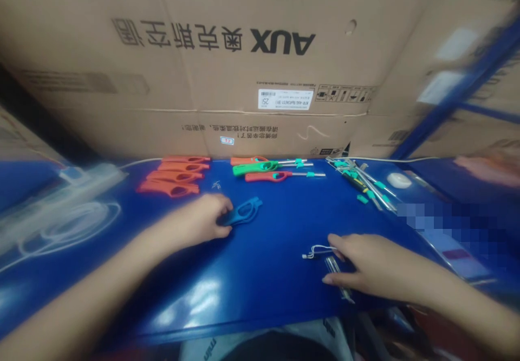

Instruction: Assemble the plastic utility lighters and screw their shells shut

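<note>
My left hand (209, 215) is closed around one end of a blue plastic lighter handle (242, 212) with a looped opening, low over the blue table. My right hand (361, 261), at the front right, has its thumb and fingertips apart. A thin white wire (320, 248) with a small connector runs out from beside its fingertips; whether they pinch it is unclear. Several shiny, narrow tubes (333, 266) lie between the thumb and fingers, partly hidden by the hand. Beyond my left hand are several orange-red lighter handles (174, 176) and some tiny metal bits (216, 185).
At the back lie a green lighter (254, 167) and a red lighter (266, 176) with metal tubes. Further right are loose rods (369, 182) and a white mouse-like object (398, 181). A power strip (65, 198) and cable occupy the left. A large cardboard box (203, 79) stands behind.
</note>
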A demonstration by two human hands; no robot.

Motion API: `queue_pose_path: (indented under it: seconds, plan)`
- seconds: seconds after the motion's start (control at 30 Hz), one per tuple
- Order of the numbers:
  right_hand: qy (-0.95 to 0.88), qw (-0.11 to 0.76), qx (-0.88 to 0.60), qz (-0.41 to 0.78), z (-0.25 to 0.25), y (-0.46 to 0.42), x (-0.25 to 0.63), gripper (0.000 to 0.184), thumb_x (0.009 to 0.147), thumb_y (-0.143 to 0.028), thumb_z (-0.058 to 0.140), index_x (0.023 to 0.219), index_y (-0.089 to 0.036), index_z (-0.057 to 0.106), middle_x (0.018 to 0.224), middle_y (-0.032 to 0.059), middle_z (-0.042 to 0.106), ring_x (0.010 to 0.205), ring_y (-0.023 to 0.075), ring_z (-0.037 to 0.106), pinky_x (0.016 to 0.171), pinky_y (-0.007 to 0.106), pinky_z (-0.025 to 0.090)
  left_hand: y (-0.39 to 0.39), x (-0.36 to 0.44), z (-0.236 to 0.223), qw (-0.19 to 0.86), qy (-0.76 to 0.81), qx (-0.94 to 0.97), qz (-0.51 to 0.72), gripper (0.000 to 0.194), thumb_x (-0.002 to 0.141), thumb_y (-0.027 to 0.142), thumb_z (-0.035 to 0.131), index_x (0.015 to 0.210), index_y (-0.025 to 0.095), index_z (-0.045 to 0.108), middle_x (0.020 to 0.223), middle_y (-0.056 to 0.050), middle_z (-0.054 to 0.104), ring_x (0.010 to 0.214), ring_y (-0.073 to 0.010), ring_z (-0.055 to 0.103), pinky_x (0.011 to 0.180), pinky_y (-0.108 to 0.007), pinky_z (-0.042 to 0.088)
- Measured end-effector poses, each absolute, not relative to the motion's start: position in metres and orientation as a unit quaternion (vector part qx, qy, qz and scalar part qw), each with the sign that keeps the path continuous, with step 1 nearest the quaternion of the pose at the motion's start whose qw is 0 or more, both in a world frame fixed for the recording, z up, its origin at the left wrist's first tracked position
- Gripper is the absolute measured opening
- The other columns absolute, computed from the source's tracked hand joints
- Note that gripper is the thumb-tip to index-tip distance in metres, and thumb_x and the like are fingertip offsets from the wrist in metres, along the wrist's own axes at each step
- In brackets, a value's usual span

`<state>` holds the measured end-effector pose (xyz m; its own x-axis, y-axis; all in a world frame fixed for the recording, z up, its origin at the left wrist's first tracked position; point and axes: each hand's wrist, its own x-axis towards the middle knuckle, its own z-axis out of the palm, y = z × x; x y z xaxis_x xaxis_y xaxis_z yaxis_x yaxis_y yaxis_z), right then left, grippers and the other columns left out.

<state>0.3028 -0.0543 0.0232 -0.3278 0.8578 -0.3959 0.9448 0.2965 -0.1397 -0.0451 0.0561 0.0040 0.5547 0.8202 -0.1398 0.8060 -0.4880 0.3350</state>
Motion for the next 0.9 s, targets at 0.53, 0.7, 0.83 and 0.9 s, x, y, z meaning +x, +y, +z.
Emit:
queue_pose_path:
  seconds: [0.53,0.7,0.83,0.9]
  plan:
    - [0.626,0.030,0.779,0.010,0.051,0.085,0.403,0.034,0.103,-0.037,0.047,0.116,-0.011,0.064,0.116,0.0160,0.068,0.106,0.0257,0.066,0.090,0.039,0.052,0.109,-0.117,0.061,0.105,0.537,0.836,0.042,0.048,0.073,0.055,0.065,0.109,0.023,0.069,0.105,-0.006,0.075,0.092,-0.0269,0.069,0.079,-0.033,0.053]
    - [0.607,0.035,0.794,-0.002,0.027,0.106,0.415,0.039,0.096,-0.038,0.064,0.128,-0.015,0.060,0.129,0.0122,0.062,0.109,0.0233,0.064,0.092,0.043,0.056,0.144,-0.151,0.063,0.055,0.558,0.827,0.040,0.058,0.075,0.052,0.059,0.120,0.017,0.066,0.114,-0.011,0.073,0.100,-0.0300,0.069,0.088,-0.038,0.053]
    - [0.576,-0.007,0.817,0.030,0.009,0.108,0.412,0.039,0.097,-0.038,0.063,0.129,-0.017,0.059,0.129,0.0106,0.062,0.109,0.0232,0.064,0.091,0.045,0.056,0.167,-0.163,0.053,0.028,0.564,0.825,0.031,0.053,0.074,0.047,0.058,0.114,0.015,0.068,0.117,-0.013,0.071,0.105,-0.0308,0.067,0.093,-0.037,0.051]
    - [0.562,-0.025,0.826,0.044,0.006,0.108,0.410,0.039,0.096,-0.038,0.063,0.129,-0.017,0.059,0.129,0.0106,0.062,0.109,0.0233,0.064,0.091,0.045,0.056,0.176,-0.165,0.048,0.015,0.561,0.827,0.029,0.049,0.074,0.044,0.057,0.112,0.014,0.069,0.116,-0.014,0.071,0.105,-0.0305,0.067,0.093,-0.037,0.051]
